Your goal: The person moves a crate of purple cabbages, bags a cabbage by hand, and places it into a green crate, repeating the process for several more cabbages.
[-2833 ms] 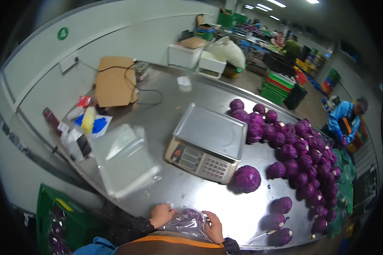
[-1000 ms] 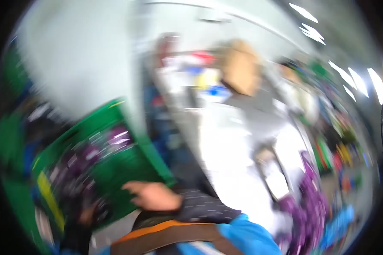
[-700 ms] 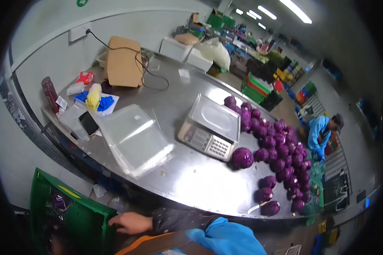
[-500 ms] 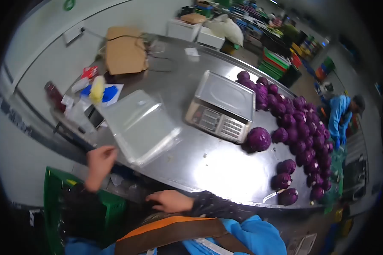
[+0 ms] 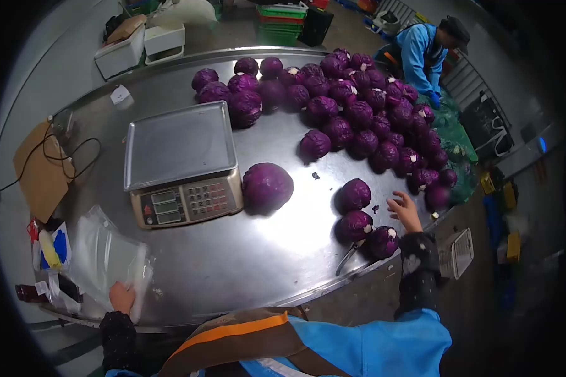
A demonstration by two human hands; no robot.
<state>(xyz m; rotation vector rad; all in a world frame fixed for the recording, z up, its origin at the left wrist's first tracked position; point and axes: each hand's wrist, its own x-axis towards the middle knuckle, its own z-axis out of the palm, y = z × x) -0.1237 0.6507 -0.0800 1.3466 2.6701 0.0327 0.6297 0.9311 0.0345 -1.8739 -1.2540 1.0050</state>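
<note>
My left hand (image 5: 122, 297) is at the near edge of a stack of clear plastic bags (image 5: 100, 257), its fingers closed on the plastic. Over the table's right front part, my right hand (image 5: 405, 212) is empty with fingers apart. Close by are three red cabbages: one upper (image 5: 356, 194), one middle (image 5: 356, 225) and one lower (image 5: 382, 242) with a pale cut stem. A knife (image 5: 347, 257) lies against them, its blade towards the table edge. One large red cabbage (image 5: 268, 188) sits right of the weighing scale (image 5: 181, 147), whose pan carries nothing.
A big heap of red cabbages (image 5: 358, 114) covers the table's far right. Behind it a person in blue (image 5: 417, 50) bends over a green net sack (image 5: 451, 129). Cardboard (image 5: 39, 166), a cable and small packets lie at left. White bins (image 5: 120, 56) stand beyond the table.
The view has turned right. My left hand has come onto the plastic bags. My right hand has gone from near my body out to the right, beside the three cabbages.
</note>
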